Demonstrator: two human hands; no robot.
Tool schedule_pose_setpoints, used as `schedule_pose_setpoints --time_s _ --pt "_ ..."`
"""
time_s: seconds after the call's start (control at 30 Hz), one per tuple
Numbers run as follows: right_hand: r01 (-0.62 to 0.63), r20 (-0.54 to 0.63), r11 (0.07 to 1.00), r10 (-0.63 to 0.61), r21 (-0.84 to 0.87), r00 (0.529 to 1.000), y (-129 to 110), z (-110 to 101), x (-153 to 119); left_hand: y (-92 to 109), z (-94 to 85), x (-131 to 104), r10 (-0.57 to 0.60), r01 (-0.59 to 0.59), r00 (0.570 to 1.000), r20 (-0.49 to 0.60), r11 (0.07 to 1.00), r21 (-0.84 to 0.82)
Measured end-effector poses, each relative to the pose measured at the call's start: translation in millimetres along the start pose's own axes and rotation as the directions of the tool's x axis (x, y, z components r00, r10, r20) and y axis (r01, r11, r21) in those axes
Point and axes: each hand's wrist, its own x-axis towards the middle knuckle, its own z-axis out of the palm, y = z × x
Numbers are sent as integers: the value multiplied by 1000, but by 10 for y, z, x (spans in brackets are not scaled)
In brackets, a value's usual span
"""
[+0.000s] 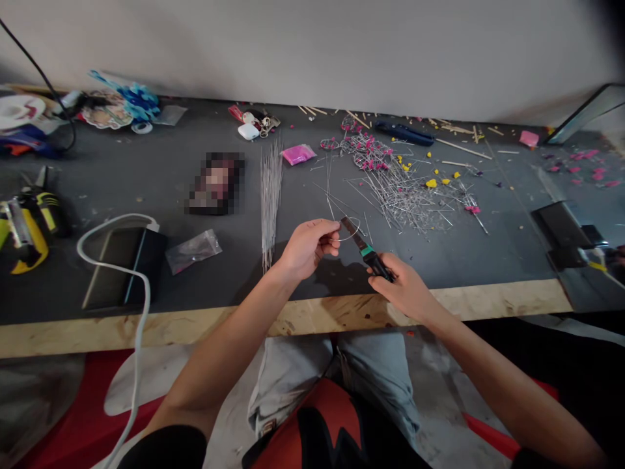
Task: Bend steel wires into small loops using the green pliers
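Just past the table's front edge, my left hand (312,246) pinches a thin wire (349,239) between thumb and fingers. The wire bends into a loop to the right of the fingertips. My right hand (398,281) is closed round the black and teal handle of a cutter knife (367,251). Its flat, brownish blade points up and left, across the wire loop and close to my left fingertips. Whether blade and wire touch I cannot tell. Left of my left hand lies a bundle of straight wires (270,195).
Behind my hands spreads a heap of wire stems (400,192) with pink and yellow bits. A pink packet (299,154), a pixelated dark object (215,184) and a plastic bag (194,251) lie leftward. A white cable (141,326) hangs over the edge from a black power bank (122,267).
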Motion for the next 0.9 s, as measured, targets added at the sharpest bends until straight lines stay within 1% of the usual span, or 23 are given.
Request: schedule_pose_setpoints --time_s 0.27,0.33,0.43,0.5,0.57,0.63,0.73,0.8,0.9 --pt "75 -31 993 -79 -94 996 -26 4 23 -5 -7 1 -7 7 1000 14 1000 -8" --pt "55 -45 991 -60 -119 997 -28 20 25 -6 -3 -3 -10 11 1000 23 1000 -11" --pt "-39 -83 987 26 -153 996 -5 50 23 -8 5 -10 -5 6 999 46 1000 -11" --pt "-81 -133 990 65 -119 989 18 64 25 -9 8 -12 3 -3 999 51 1000 -9" --pt "-70 -160 996 61 -46 985 35 67 35 -11 4 -7 5 -4 999 46 1000 -8" --pt "-56 -131 998 54 -15 990 39 59 51 -16 -5 3 3 -3 999 40 1000 -9" --pt "-93 -61 993 89 -73 994 21 43 76 -21 -20 18 5 -4 999 41 1000 -12" --pt "-100 -59 990 94 -102 994 -2 37 80 -20 -24 20 8 -7 999 50 1000 -7" --pt "-66 -68 989 58 -129 996 -36 27 67 -13 -16 7 28 -29 997 71 1000 13"
